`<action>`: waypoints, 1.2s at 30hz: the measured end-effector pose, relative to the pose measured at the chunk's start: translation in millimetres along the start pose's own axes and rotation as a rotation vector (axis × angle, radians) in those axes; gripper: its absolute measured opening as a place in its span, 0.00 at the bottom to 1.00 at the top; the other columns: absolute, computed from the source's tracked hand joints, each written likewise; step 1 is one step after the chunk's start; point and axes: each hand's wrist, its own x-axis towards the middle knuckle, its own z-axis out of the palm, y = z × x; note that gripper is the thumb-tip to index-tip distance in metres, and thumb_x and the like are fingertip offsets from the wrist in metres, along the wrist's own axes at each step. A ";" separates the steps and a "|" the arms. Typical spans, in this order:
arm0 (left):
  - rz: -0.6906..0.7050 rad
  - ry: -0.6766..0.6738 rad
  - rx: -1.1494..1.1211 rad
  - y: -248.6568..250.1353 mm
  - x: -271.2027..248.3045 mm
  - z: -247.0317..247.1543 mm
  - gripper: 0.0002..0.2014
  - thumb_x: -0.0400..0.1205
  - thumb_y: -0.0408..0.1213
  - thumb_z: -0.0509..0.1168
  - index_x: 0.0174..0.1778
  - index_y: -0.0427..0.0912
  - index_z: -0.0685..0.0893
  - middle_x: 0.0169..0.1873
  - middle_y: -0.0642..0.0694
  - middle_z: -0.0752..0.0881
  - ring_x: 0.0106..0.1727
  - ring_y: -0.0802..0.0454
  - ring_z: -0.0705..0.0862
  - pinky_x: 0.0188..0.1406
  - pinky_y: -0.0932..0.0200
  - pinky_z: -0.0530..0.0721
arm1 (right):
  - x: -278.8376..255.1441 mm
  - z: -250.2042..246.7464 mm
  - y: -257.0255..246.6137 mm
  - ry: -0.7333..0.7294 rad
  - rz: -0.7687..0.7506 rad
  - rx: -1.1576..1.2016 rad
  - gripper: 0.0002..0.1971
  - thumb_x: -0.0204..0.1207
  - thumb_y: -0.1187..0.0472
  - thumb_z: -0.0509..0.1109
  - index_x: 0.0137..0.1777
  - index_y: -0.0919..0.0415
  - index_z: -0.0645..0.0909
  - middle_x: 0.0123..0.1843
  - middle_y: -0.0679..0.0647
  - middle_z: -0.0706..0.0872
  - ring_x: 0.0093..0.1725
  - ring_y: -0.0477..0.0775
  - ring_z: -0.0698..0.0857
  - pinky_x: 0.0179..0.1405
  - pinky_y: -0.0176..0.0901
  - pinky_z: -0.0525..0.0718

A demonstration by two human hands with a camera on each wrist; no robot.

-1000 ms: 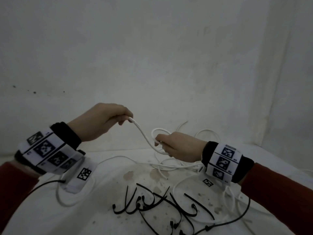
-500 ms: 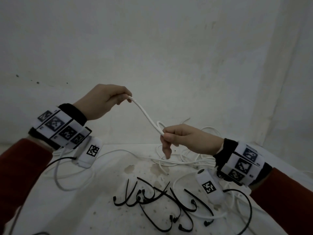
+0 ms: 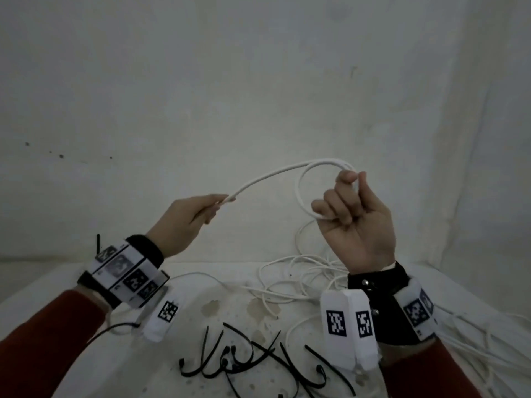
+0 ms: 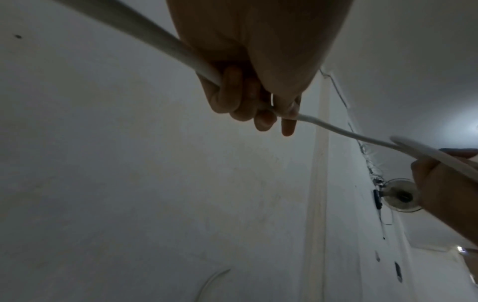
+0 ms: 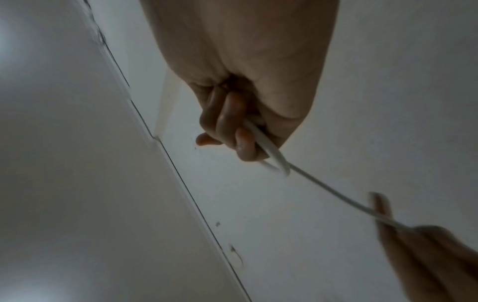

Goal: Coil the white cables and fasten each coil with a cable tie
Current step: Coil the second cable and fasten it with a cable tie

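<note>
while the right hand [image 3: 355, 222] grips one loop of white cable [image 3: 275, 175] fed by the pinching left hand [image 3: 186, 222], cable ties [image 3: 258, 366] below lie unused.

stained white table [image 3: 86, 369], wall fan [image 4: 399, 199]

Your left hand [image 3: 184, 222] is raised at chest height, back toward the camera, fingers [image 4: 232, 96] curled round the cable [image 3: 267, 176] with thumb and forefinger pinching it where it leaves the fist. Your right hand [image 3: 356, 222] is held higher, palm toward you, wrist bent back, thumb and forefinger pinching the cable loop at its top, the other fingers [image 5: 227, 122] curled in. Both forearms in red sleeves [image 3: 48, 337] angle up and inward, hands well apart.
</note>
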 end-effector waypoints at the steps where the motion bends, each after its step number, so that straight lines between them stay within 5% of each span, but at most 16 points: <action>1: 0.006 -0.001 0.020 -4.4 -5.0 3.7 0.17 0.83 0.44 0.54 0.62 0.47 0.83 0.33 0.61 0.79 0.32 0.63 0.76 0.33 0.74 0.70 | 0.8 1.6 -3.9 0.041 -0.078 -0.015 0.19 0.88 0.55 0.49 0.49 0.65 0.78 0.25 0.50 0.66 0.26 0.49 0.65 0.40 0.42 0.66; 6: 0.048 -0.106 0.176 -2.0 -23.1 14.7 0.27 0.79 0.58 0.46 0.56 0.49 0.86 0.30 0.63 0.77 0.31 0.60 0.77 0.32 0.63 0.76 | 10.6 1.3 -8.2 0.269 -0.286 -0.095 0.22 0.89 0.57 0.48 0.41 0.60 0.81 0.30 0.45 0.79 0.30 0.47 0.78 0.46 0.43 0.77; 9: 0.213 -0.084 0.386 12.9 -24.8 15.5 0.22 0.79 0.52 0.49 0.51 0.49 0.87 0.32 0.69 0.77 0.27 0.64 0.76 0.24 0.72 0.70 | 21.5 -3.2 1.9 0.322 -0.312 -0.169 0.12 0.84 0.58 0.53 0.45 0.59 0.75 0.33 0.47 0.82 0.29 0.45 0.80 0.41 0.39 0.84; 12: 0.366 -0.146 0.524 25.8 -26.3 15.0 0.15 0.79 0.45 0.51 0.48 0.51 0.84 0.33 0.60 0.84 0.24 0.59 0.80 0.14 0.66 0.70 | 32.8 -12.5 12.5 0.411 -0.325 -0.347 0.13 0.87 0.62 0.52 0.45 0.61 0.76 0.35 0.51 0.87 0.30 0.48 0.83 0.40 0.39 0.85; 16: 0.431 -0.168 0.537 38.8 -22.8 7.4 0.12 0.78 0.44 0.51 0.49 0.53 0.79 0.34 0.58 0.84 0.25 0.55 0.81 0.14 0.64 0.70 | 42.6 -20.7 32.3 0.367 -0.238 -1.035 0.09 0.87 0.68 0.53 0.47 0.66 0.71 0.36 0.57 0.88 0.30 0.52 0.86 0.38 0.42 0.86; 21: 0.477 -0.164 0.574 47.5 -17.4 -14.8 0.11 0.79 0.45 0.52 0.50 0.54 0.79 0.35 0.57 0.84 0.30 0.54 0.82 0.18 0.64 0.67 | 30.2 -28.2 47.6 0.015 0.255 -1.907 0.08 0.86 0.62 0.57 0.45 0.58 0.73 0.38 0.48 0.89 0.30 0.50 0.84 0.38 0.49 0.85; 24: 0.465 -0.111 0.540 47.6 -12.4 -25.8 0.22 0.86 0.54 0.45 0.48 0.50 0.84 0.36 0.56 0.84 0.32 0.54 0.82 0.18 0.62 0.72 | 22.0 -25.1 50.7 -0.036 0.470 -1.746 0.13 0.87 0.60 0.57 0.47 0.68 0.77 0.29 0.43 0.84 0.28 0.48 0.76 0.32 0.43 0.76; 27: 0.360 -0.027 0.373 39.5 -7.0 -24.9 0.27 0.86 0.58 0.42 0.53 0.48 0.84 0.41 0.57 0.80 0.37 0.59 0.77 0.28 0.58 0.80 | 19.6 -18.0 50.2 0.040 0.492 -1.372 0.26 0.88 0.52 0.52 0.44 0.72 0.83 0.22 0.45 0.68 0.23 0.46 0.64 0.25 0.36 0.63; 30: 0.273 -0.008 0.150 35.1 0.2 -13.9 0.29 0.85 0.59 0.45 0.61 0.44 0.84 0.45 0.55 0.77 0.42 0.65 0.74 0.45 0.75 0.72 | 21.9 -10.0 54.6 0.070 0.422 -1.144 0.34 0.86 0.44 0.46 0.29 0.64 0.81 0.17 0.47 0.62 0.20 0.48 0.57 0.25 0.42 0.57; 34: 0.147 -0.065 -0.120 43.5 3.0 -1.4 0.24 0.84 0.61 0.46 0.44 0.52 0.83 0.41 0.47 0.82 0.44 0.57 0.80 0.47 0.66 0.75 | 26.9 -1.1 65.2 0.335 0.288 -0.965 0.38 0.86 0.42 0.46 0.16 0.56 0.74 0.13 0.48 0.63 0.17 0.50 0.61 0.25 0.41 0.63; 36: 0.080 -0.110 -0.249 47.9 2.6 0.8 0.22 0.86 0.55 0.48 0.39 0.48 0.81 0.36 0.49 0.85 0.41 0.53 0.81 0.47 0.61 0.77 | 28.2 -0.9 66.8 0.454 0.191 -1.002 0.37 0.86 0.42 0.50 0.14 0.54 0.72 0.14 0.48 0.65 0.20 0.52 0.63 0.24 0.40 0.63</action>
